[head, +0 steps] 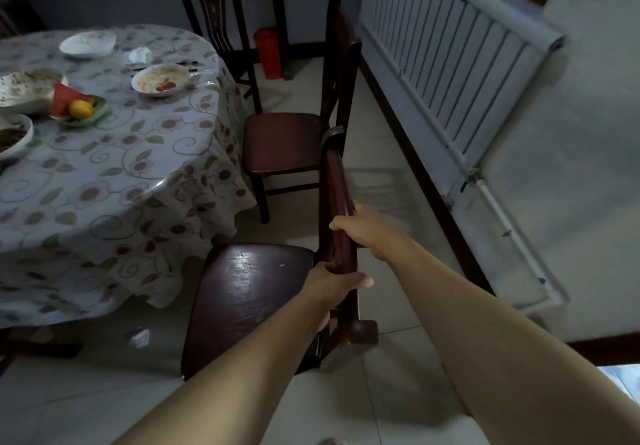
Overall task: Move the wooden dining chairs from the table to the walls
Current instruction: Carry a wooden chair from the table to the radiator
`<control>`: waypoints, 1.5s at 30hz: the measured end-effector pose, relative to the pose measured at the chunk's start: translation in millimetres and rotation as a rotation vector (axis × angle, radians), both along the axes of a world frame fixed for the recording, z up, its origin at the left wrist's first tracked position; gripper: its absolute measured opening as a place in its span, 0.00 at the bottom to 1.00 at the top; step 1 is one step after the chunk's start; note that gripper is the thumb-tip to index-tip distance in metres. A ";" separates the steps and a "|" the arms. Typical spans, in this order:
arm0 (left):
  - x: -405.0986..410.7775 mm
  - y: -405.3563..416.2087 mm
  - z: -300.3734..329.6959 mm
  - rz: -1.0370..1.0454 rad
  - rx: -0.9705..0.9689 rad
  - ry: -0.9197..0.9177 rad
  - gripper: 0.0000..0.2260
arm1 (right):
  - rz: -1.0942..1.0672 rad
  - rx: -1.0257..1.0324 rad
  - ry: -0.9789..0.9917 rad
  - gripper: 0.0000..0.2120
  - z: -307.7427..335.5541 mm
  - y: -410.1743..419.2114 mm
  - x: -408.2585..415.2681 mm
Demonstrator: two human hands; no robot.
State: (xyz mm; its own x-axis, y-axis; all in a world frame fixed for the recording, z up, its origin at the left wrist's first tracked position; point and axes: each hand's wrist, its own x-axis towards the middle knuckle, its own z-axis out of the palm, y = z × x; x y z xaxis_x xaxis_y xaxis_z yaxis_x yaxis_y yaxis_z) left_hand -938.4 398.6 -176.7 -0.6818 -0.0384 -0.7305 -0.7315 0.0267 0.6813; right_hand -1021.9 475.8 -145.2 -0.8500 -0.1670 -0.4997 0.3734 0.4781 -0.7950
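A dark wooden dining chair (249,302) stands right below me, its seat facing the round table (114,181). Both my hands grip the top rail of its backrest: my left hand (332,285) near the close end, my right hand (367,233) further along. A second wooden chair (284,143) stands just beyond it, seat toward the table, its back toward the radiator. A third chair (221,25) stands at the far side of the table near the back wall.
The table has a floral cloth and carries plates, bowls and a fruit dish (79,108). A white radiator (450,73) runs along the right wall above a dark skirting board. A red container (268,53) sits by the far wall. Pale tiled floor lies between chairs and wall.
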 end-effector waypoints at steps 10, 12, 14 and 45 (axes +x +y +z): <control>-0.2 -33.2 17.5 -0.268 0.007 -0.031 0.21 | -0.076 -0.027 -0.029 0.15 5.2 4.2 20.7; -6.7 -39.5 25.9 -0.282 -0.013 -0.019 0.19 | -0.078 -0.001 -0.049 0.17 8.1 6.0 25.2; -15.9 -48.7 31.1 -0.275 -0.037 0.032 0.15 | -0.078 0.028 -0.050 0.18 14.1 5.4 29.7; -200.1 -42.4 36.7 -1.797 -1.153 1.263 0.13 | -0.556 0.623 -0.044 0.11 -11.6 -46.0 72.0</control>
